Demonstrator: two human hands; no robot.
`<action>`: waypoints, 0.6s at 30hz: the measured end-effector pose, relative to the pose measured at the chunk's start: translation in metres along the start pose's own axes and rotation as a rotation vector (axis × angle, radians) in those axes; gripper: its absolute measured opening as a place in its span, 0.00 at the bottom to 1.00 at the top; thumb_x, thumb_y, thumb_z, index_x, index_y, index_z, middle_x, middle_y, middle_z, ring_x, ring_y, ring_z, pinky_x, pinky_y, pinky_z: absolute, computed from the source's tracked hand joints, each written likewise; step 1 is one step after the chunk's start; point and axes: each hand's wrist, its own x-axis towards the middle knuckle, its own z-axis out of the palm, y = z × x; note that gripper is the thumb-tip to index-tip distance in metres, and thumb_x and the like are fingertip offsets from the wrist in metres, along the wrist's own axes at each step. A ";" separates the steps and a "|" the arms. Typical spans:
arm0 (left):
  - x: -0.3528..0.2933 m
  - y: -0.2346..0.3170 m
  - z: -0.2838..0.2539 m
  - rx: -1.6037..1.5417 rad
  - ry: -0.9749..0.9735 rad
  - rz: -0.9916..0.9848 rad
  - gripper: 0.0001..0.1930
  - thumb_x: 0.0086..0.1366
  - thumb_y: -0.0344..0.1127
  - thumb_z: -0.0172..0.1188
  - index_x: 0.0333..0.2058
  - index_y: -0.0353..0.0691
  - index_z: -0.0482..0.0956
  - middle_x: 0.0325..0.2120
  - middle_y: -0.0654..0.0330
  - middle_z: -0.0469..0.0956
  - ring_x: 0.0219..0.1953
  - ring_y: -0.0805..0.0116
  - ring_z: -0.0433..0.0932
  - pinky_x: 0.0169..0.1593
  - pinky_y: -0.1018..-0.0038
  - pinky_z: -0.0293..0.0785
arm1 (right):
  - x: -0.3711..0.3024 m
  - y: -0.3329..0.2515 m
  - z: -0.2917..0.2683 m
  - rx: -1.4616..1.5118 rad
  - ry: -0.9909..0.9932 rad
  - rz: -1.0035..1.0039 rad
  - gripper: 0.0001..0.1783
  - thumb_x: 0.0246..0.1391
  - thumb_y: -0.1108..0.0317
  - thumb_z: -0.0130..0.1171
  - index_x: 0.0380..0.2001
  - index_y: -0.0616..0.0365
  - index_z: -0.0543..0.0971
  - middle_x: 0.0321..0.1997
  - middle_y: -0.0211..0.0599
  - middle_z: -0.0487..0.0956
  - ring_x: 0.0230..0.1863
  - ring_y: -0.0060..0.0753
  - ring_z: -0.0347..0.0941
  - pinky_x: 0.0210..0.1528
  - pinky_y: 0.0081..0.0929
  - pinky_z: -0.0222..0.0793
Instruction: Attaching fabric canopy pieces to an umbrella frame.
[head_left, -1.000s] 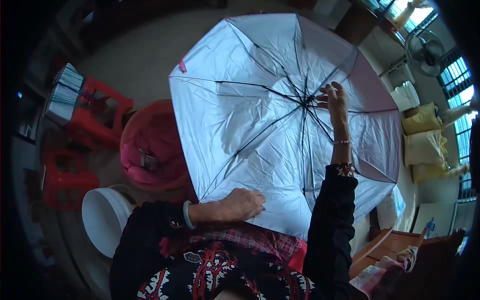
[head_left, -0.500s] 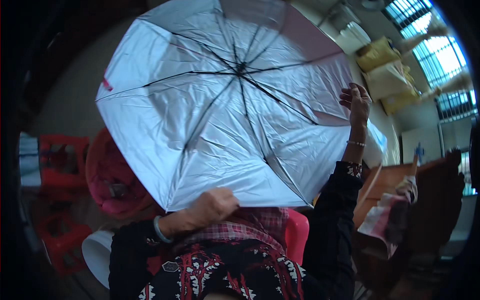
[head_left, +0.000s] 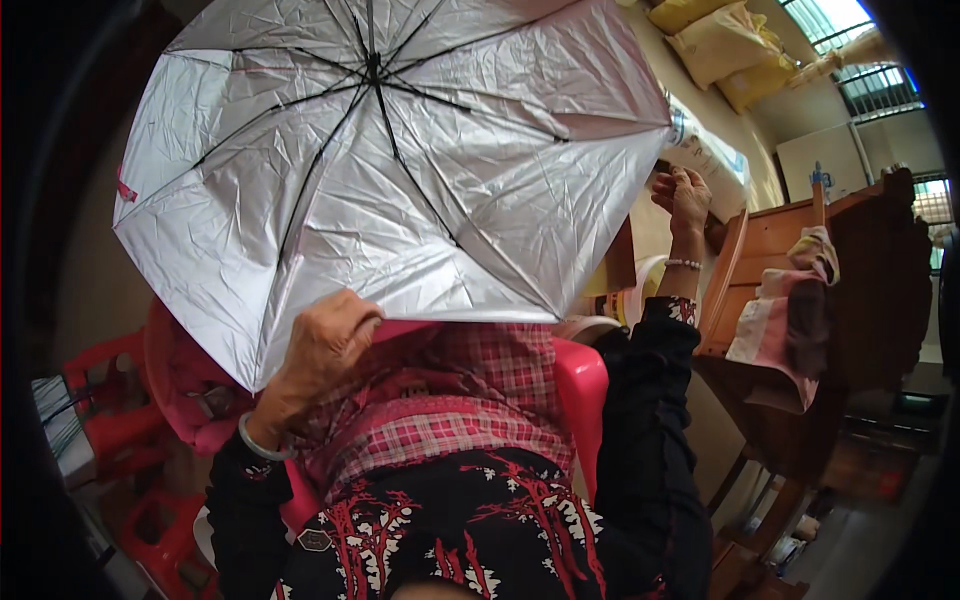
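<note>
An opened umbrella (head_left: 420, 275), its silvery lining and black ribs facing me, spreads over the upper middle of the view. The near hem is gripped by my left hand (head_left: 325, 345), fingers closed over the cloth. My right hand (head_left: 685, 197) is raised just off the umbrella's right edge. Its fingertips are pressed together, and whatever is between them is too small to make out. The black ribs meet at a dark hub (head_left: 374, 70) near the top. A small red tab (head_left: 126, 190) hangs at the left rim. Below the hem, a red checked cloth (head_left: 430, 410) covers my lap.
A pink-red plastic chair (head_left: 582, 400) stands just beyond my lap. At left are red stools (head_left: 110, 385) and a pink basin (head_left: 175, 375) with cloth inside. On the right, a wooden cabinet (head_left: 850, 270) has a cloth (head_left: 775, 335) draped on it. Yellowish sacks (head_left: 725, 45) lie at the back right.
The umbrella appears farther up and left as the view shifts, its near edge lifted off my lap. My left hand keeps its grip on the hem; my right hand stays raised with its fingers together.
</note>
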 end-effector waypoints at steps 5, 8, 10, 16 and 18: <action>-0.009 0.004 0.006 0.059 0.172 -0.095 0.03 0.53 0.26 0.55 0.28 0.35 0.73 0.22 0.54 0.71 0.25 0.60 0.72 0.29 0.72 0.67 | -0.003 0.069 -0.003 -0.432 -0.361 0.158 0.11 0.52 0.67 0.50 0.37 0.61 0.72 0.26 0.37 0.77 0.23 0.28 0.74 0.24 0.24 0.71; -0.015 0.013 0.029 0.072 0.218 -0.120 0.03 0.53 0.25 0.54 0.28 0.35 0.72 0.22 0.54 0.71 0.25 0.61 0.72 0.29 0.73 0.67 | 0.004 0.170 -0.033 -0.641 -0.529 -0.085 0.16 0.47 0.59 0.53 0.32 0.62 0.76 0.27 0.39 0.77 0.24 0.32 0.74 0.26 0.28 0.71; -0.021 0.019 0.023 0.106 0.194 -0.125 0.03 0.53 0.25 0.54 0.28 0.35 0.72 0.22 0.54 0.70 0.24 0.61 0.71 0.29 0.73 0.67 | 0.016 0.174 0.026 -0.602 -0.587 -0.302 0.24 0.43 0.49 0.57 0.27 0.63 0.78 0.29 0.44 0.78 0.24 0.33 0.75 0.27 0.30 0.71; -0.021 0.018 0.033 0.119 0.086 -0.017 0.03 0.52 0.25 0.54 0.28 0.36 0.72 0.22 0.54 0.70 0.25 0.57 0.72 0.29 0.70 0.67 | -0.069 0.146 0.038 -1.247 -0.376 0.249 0.36 0.37 0.37 0.56 0.33 0.63 0.78 0.39 0.50 0.76 0.46 0.45 0.72 0.44 0.36 0.68; -0.017 0.019 0.037 0.096 0.054 0.013 0.03 0.52 0.25 0.54 0.27 0.36 0.72 0.22 0.54 0.70 0.25 0.56 0.72 0.29 0.68 0.67 | -0.076 0.148 0.044 -1.234 -0.367 0.190 0.35 0.37 0.39 0.57 0.32 0.64 0.78 0.37 0.49 0.77 0.42 0.44 0.73 0.41 0.35 0.69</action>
